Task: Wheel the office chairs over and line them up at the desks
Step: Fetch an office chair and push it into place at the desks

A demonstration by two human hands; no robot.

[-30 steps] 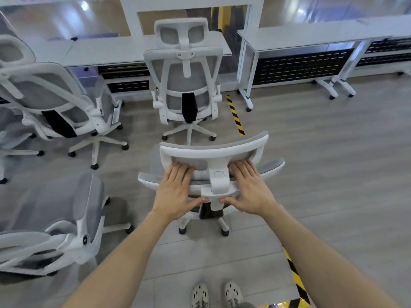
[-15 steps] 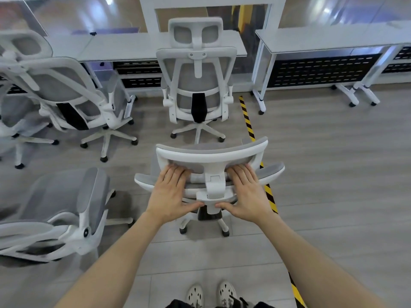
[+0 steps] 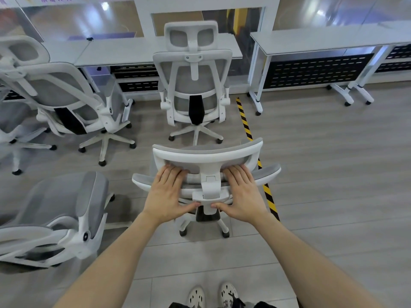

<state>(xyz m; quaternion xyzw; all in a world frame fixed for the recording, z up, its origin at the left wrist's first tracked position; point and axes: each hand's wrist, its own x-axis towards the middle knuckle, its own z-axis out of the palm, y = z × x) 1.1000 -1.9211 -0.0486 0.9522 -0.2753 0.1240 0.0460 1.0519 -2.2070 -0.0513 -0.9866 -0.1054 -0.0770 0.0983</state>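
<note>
Gripping headrest (image 3: pixel 206 152) with left hand (image 3: pixel 165 194) and right hand (image 3: pixel 243 194), thumbs hooked underneath; parked chair (image 3: pixel 193 85) and bench (image 3: pixel 124 52) beyond.

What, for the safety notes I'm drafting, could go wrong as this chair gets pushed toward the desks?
1. The pushed chair points straight at the parked chair; going straight on would likely knock their bases together.
2. Its casters roll close to the striped floor tape, which might snag one.
3. The left hand and right hand grip high, under the headrest, so a snagged caster could tip it forward.
</note>
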